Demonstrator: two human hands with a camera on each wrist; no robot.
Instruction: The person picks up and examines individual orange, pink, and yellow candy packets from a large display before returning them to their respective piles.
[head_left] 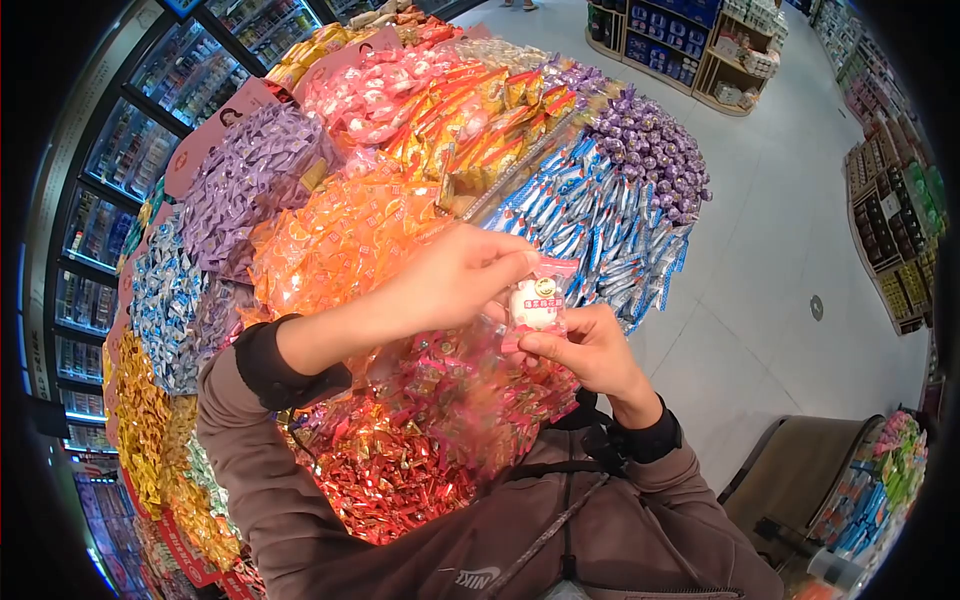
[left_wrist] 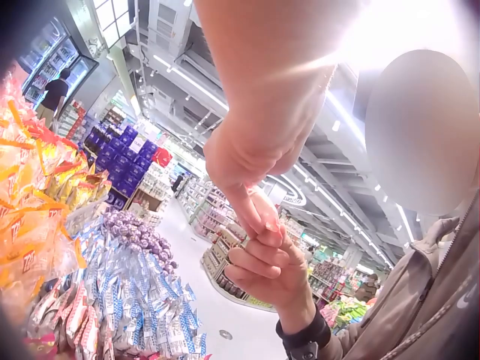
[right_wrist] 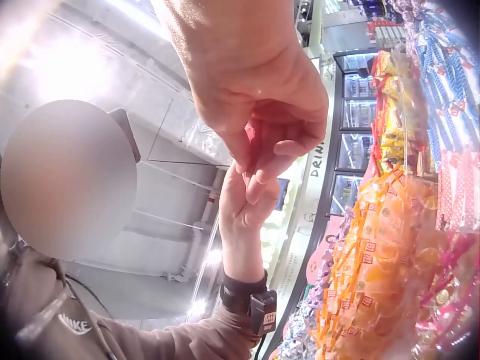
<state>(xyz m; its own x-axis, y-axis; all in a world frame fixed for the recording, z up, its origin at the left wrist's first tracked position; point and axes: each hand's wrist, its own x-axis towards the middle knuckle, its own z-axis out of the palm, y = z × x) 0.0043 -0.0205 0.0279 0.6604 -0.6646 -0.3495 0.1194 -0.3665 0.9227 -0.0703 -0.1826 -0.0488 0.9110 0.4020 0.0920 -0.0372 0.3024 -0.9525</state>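
Observation:
In the head view a small wrapped marshmallow (head_left: pixel 537 308), white and round in a clear wrapper with pink edges, is held up over the candy heaps with its printed side showing. My left hand (head_left: pixel 455 283) pinches its top edge between thumb and fingers. Lower down, my right hand (head_left: pixel 592 352) grips the bottom right part, thumb across the front. Both wrist views show my hands close together, left hand (left_wrist: pixel 259 161) and right hand (right_wrist: pixel 259 101); fingers mostly hide the packet there, and just a pink bit of wrapper (right_wrist: pixel 253 136) shows in the right wrist view.
Heaped around my hands are orange candies (head_left: pixel 345 235), blue-and-white sticks (head_left: pixel 575 210), purple lollipops (head_left: pixel 650 150) and red-foil candies (head_left: pixel 390 480). A clear divider (head_left: pixel 525 165) runs between heaps. Glass-door coolers (head_left: pixel 130 140) stand at left, a brown bin (head_left: pixel 795 475) at lower right.

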